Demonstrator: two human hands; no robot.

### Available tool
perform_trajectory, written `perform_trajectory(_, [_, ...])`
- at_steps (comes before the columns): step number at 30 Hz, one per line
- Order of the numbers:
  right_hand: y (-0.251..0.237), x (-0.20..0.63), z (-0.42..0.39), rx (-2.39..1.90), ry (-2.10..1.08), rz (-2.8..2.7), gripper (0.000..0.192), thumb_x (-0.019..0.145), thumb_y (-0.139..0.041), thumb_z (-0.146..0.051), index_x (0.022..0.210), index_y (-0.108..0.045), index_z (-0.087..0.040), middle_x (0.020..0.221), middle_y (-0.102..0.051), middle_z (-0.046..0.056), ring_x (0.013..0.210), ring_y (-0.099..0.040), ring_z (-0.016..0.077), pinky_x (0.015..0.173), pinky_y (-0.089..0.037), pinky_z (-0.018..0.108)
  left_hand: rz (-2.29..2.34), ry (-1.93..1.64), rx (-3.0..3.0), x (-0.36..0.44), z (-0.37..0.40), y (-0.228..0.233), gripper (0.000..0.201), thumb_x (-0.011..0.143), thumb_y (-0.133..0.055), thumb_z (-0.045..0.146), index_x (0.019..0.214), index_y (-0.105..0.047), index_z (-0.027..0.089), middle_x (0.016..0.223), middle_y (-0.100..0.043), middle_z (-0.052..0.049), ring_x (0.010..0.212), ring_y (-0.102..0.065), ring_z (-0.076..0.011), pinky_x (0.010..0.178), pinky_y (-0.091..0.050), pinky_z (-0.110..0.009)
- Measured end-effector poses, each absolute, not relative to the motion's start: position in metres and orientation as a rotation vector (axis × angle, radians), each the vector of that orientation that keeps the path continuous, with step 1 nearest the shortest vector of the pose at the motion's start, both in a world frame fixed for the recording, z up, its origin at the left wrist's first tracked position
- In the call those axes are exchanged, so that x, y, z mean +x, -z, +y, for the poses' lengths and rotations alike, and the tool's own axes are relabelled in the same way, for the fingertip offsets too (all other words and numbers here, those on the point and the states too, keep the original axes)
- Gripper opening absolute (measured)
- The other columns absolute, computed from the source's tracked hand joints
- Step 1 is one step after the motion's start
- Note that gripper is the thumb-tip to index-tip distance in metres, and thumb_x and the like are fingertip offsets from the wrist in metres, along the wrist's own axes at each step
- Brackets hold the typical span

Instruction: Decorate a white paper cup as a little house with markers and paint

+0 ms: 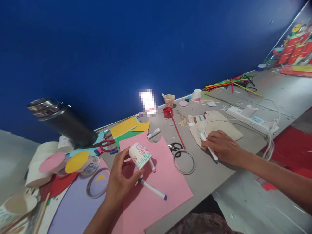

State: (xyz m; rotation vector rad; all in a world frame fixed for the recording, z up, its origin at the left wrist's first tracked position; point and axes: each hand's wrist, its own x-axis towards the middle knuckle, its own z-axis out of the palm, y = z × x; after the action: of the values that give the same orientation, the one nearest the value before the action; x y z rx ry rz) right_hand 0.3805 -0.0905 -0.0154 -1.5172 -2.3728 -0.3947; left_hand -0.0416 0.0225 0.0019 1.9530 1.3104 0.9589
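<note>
A decorated paper cup (pixel 140 156) was gripped by the left hand (pixel 119 182); a marker (pixel 209 148) was pinched in the right hand (pixel 223 146), best kept steady over the cloth pouch (pixel 226 125).

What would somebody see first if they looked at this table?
First the left hand holding a decorated paper cup over a big pink sheet in the middle. Then the right hand with a marker on a cloth bag, and a tall steel flask at the left.
</note>
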Motion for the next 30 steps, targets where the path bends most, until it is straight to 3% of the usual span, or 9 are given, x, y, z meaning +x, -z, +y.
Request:
perform_trajectory(5, [0.021, 0.36, -0.113, -1.36, 0.227, -2.302, 0.028, 0.098, -0.048, 0.002, 0.101, -0.064, -0.02, 0.08, -0.057, 0.003, 0.092, -0.051, 0.0227, 0.088, -0.037, 0.036, 1.3, -0.939, 1.978, -0.042, 0.023, -0.002, 0.072, 0.078, -0.078, 0.043, 0.145, -0.055, 0.027, 0.141, -0.061, -0.011, 0.11, -0.071, -0.0288, 0.094, -0.064, -0.045])
perform_trajectory(12, [0.016, 0.319, -0.138, -1.17, 0.011, -2.322, 0.019, 0.097, -0.054, -0.003, 0.098, -0.062, -0.02, 0.079, -0.054, 0.002, 0.083, -0.047, 0.02, 0.083, -0.038, 0.037, 1.329, -0.912, 1.968, -0.042, 0.025, -0.001, 0.075, 0.077, -0.078, 0.046, 0.145, -0.054, 0.026, 0.145, -0.06, -0.012, 0.113, -0.07, -0.0305, 0.095, -0.064, -0.047])
perform_trajectory(20, [0.003, 0.296, -0.131, -0.958, -0.313, -2.302, 0.017, 0.094, -0.061, -0.013, 0.107, -0.059, -0.024, 0.079, -0.061, 0.001, 0.083, -0.056, 0.02, 0.084, -0.048, 0.036, 1.327, -0.906, 1.939, -0.041, 0.023, -0.005, 0.075, 0.077, -0.08, 0.047, 0.145, -0.055, 0.026, 0.148, -0.059, -0.014, 0.113, -0.071, -0.0316, 0.095, -0.063, -0.049])
perform_trajectory(24, [0.009, 0.314, -0.113, -1.074, -0.118, -2.098, 0.031, 0.094, -0.061, -0.009, 0.122, -0.058, -0.023, 0.082, -0.066, 0.002, 0.076, -0.057, 0.0197, 0.076, -0.05, 0.036, 1.321, -0.925, 1.931, -0.042, 0.023, -0.004, 0.075, 0.076, -0.079, 0.045, 0.145, -0.055, 0.026, 0.145, -0.061, -0.013, 0.113, -0.071, -0.031, 0.094, -0.063, -0.048])
perform_trajectory(28, [0.019, 0.351, -0.107, -1.417, 0.277, -2.114, 0.021, 0.099, -0.062, -0.014, 0.116, -0.067, -0.025, 0.088, -0.073, 0.006, 0.089, -0.064, 0.0256, 0.077, -0.052, 0.038, 1.3, -0.943, 1.947, -0.044, 0.023, -0.002, 0.072, 0.076, -0.078, 0.041, 0.143, -0.057, 0.026, 0.144, -0.061, -0.012, 0.117, -0.069, -0.0314, 0.097, -0.062, -0.048])
perform_trajectory(30, [0.023, 0.374, -0.116, -1.495, 0.439, -2.046, 0.027, 0.099, -0.062, -0.014, 0.122, -0.068, -0.027, 0.091, -0.075, 0.008, 0.09, -0.066, 0.0289, 0.081, -0.054, 0.043, 1.301, -0.944, 1.953, -0.046, 0.024, -0.002, 0.072, 0.076, -0.077, 0.039, 0.144, -0.056, 0.026, 0.144, -0.061, -0.012, 0.118, -0.069, -0.0318, 0.097, -0.062, -0.048])
